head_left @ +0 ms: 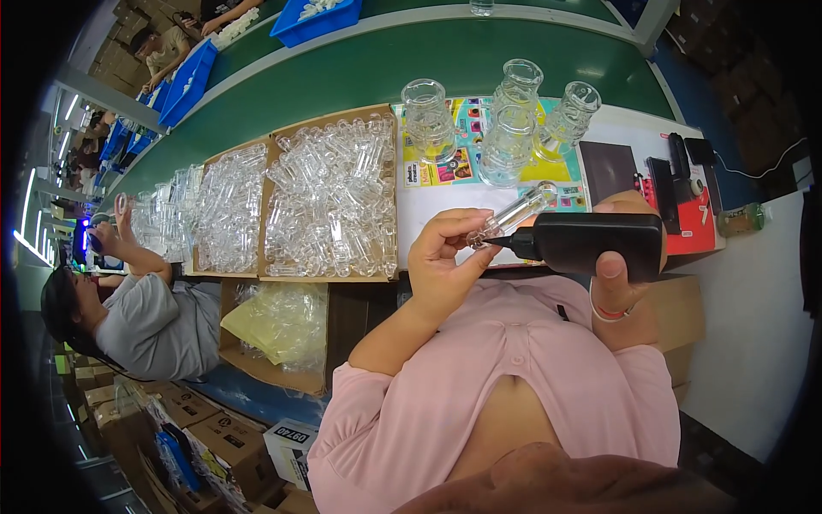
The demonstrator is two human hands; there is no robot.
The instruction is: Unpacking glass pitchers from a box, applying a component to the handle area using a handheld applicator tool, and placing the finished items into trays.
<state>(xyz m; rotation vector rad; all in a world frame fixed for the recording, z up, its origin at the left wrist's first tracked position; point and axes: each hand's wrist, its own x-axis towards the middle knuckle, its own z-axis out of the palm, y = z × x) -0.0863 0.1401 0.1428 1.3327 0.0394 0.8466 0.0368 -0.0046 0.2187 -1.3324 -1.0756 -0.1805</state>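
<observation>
My left hand (pixel 441 261) pinches the near end of a small clear glass tube (pixel 529 206), which slants up to the right with a rounded far end. In my right hand (pixel 618 291) lies a black squeeze bottle (pixel 599 242), held on its side with the thumb across its front. Its pointed nozzle (pixel 512 242) meets the glass tube close to my left fingertips; whether anything comes out cannot be made out. Beyond my hands stand several clear ribbed glass vessels, among them a left one (pixel 428 120), a middle one (pixel 507 141) and a tilted right one (pixel 572 116).
Left of my hands, a cardboard tray (pixel 396 214) holds many similar glass tubes. Dark boxes and a phone-like black slab (pixel 663 195) lie at the right. The green bench (pixel 582 51) runs behind. A person in grey (pixel 163 321) works at the left; blue bins (pixel 321 24) stand farther back.
</observation>
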